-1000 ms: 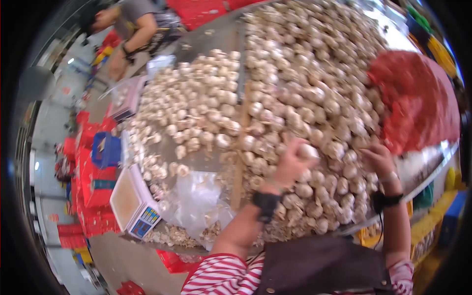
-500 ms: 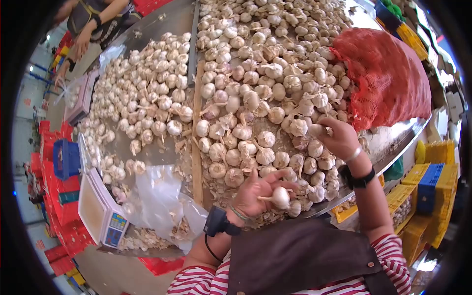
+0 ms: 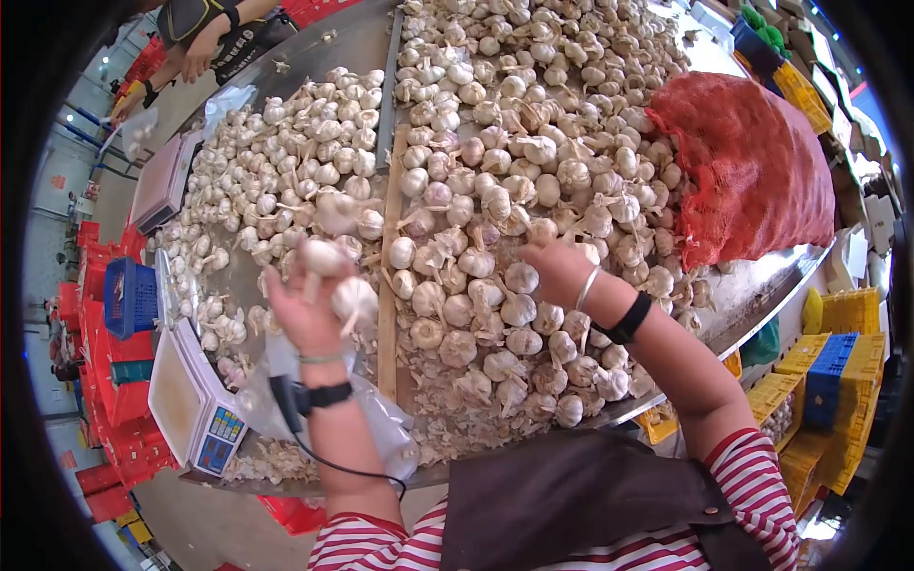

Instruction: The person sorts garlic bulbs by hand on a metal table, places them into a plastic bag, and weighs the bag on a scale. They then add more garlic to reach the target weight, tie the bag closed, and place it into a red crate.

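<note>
Over the left part of the metal table, my left hand (image 3: 309,309) is blurred, with its fingers apart. Garlic bulbs (image 3: 354,299) appear in the air beside its fingers, and another blurred bulb (image 3: 322,257) is at its fingertips. My right hand (image 3: 562,271) reaches into the large garlic pile (image 3: 505,205), its fingers bent around a garlic bulb (image 3: 542,230). A wooden strip (image 3: 391,238) divides this pile from the garlic heap (image 3: 286,171) on the left.
A red mesh sack (image 3: 752,171) lies at the right. Two scales (image 3: 181,400) (image 3: 160,183) stand along the left edge, near a plastic bag (image 3: 376,409) and a blue basket (image 3: 130,297). Yellow crates (image 3: 857,381) are at the lower right. Another person's hands (image 3: 202,52) show at the upper left.
My left hand has moved left across the wooden strip, and its fingers have parted from a bulb. My right hand has moved left over the pile. The other person's hands have shifted.
</note>
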Action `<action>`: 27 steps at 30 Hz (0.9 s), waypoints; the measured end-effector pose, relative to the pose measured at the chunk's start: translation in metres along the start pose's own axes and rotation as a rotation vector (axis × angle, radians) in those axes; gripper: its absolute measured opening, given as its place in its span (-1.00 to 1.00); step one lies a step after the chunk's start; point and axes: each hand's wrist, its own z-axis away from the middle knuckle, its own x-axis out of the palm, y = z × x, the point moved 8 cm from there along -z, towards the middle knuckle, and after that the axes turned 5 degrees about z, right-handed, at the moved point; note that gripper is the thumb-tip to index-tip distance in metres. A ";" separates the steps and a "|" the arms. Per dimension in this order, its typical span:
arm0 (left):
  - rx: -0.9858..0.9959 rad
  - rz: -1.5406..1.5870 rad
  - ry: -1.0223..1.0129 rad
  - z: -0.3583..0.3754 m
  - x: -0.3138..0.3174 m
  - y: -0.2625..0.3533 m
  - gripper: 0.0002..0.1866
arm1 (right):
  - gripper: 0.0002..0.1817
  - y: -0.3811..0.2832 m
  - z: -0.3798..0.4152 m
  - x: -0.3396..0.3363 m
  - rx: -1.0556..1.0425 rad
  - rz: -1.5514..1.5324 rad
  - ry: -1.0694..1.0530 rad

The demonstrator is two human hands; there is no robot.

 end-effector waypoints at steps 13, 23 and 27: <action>0.387 -2.008 -0.630 0.010 0.087 -0.181 -0.71 | -0.67 0.020 -0.016 -0.033 0.182 -0.356 -0.028; 0.042 -1.540 -0.413 -0.007 0.083 -0.155 -0.71 | -0.73 0.023 -0.075 -0.023 0.261 0.459 -0.033; 0.049 -1.296 -0.216 -0.044 0.064 -0.129 -0.68 | -0.75 0.028 -0.080 -0.019 0.244 0.398 -0.027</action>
